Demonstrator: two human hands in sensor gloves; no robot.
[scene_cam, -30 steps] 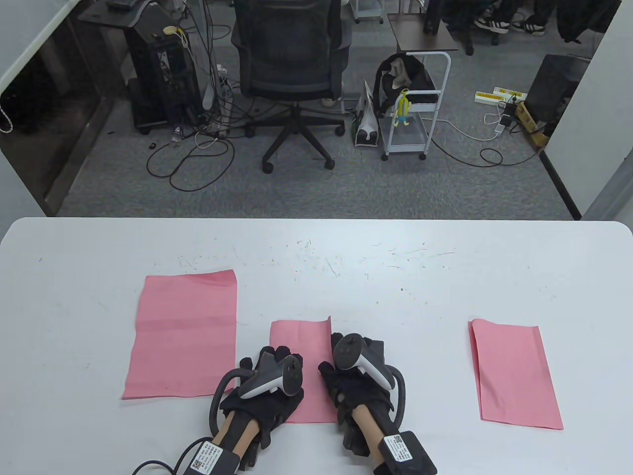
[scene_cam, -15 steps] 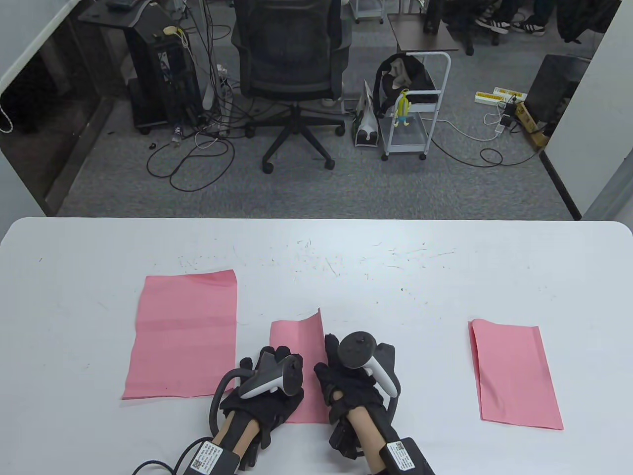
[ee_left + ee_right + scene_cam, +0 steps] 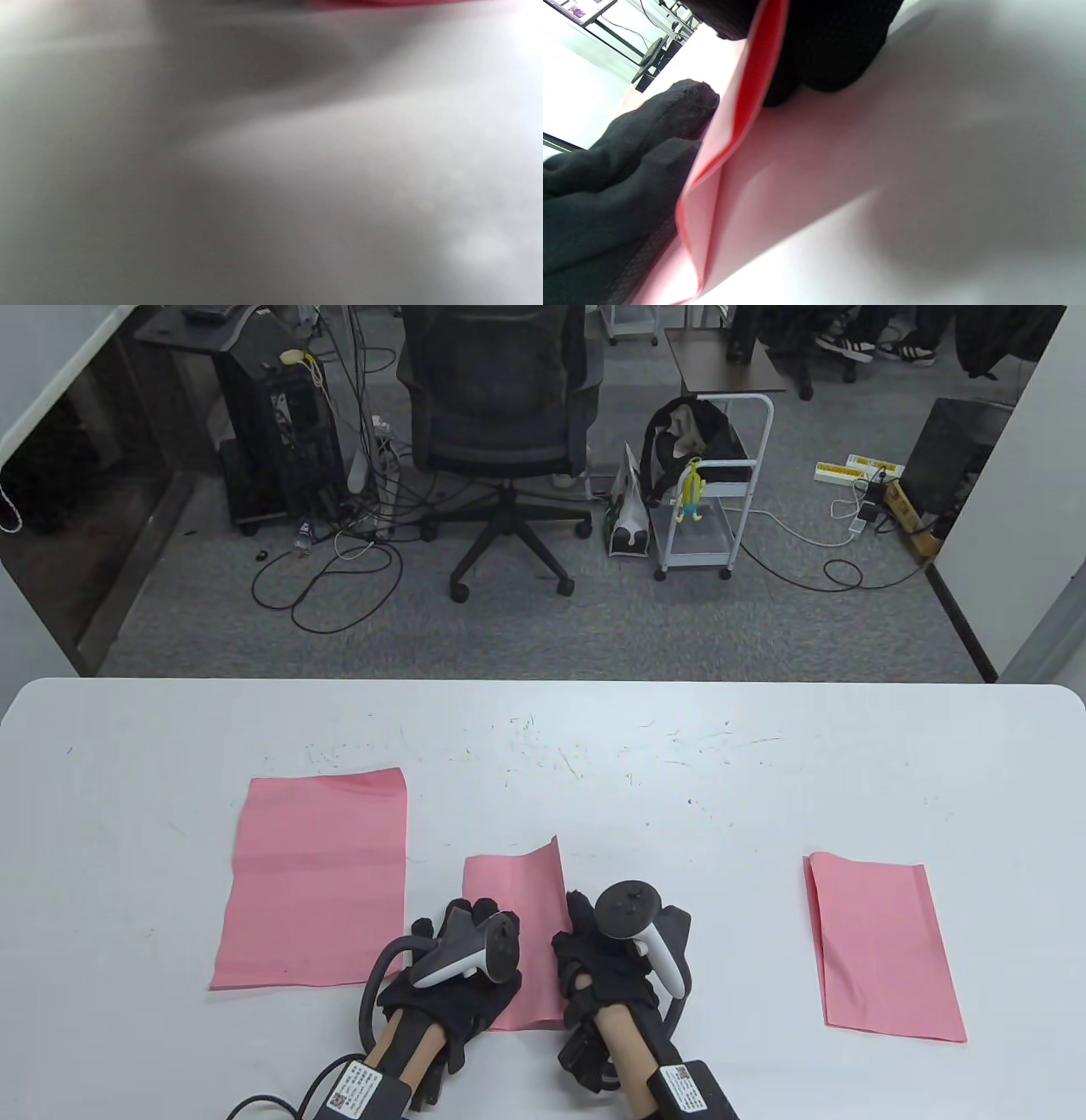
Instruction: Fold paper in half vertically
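Observation:
A pink paper lies near the table's front edge, doubled over, its right edge lifted and curling up. My left hand rests flat on its lower left part. My right hand is at the paper's right edge. In the right wrist view the thumb and fingers pinch the paper's two layers between them. The left wrist view is a blur of grey table with a pink strip at its top.
A flat pink sheet lies to the left of my hands. A folded pink sheet lies to the right. The white table has scuff marks at mid depth. An office chair stands beyond its far edge.
My right hand has turned and lifted the paper's right edge, swinging it left, then a little back to the right. My left hand has stayed on the paper.

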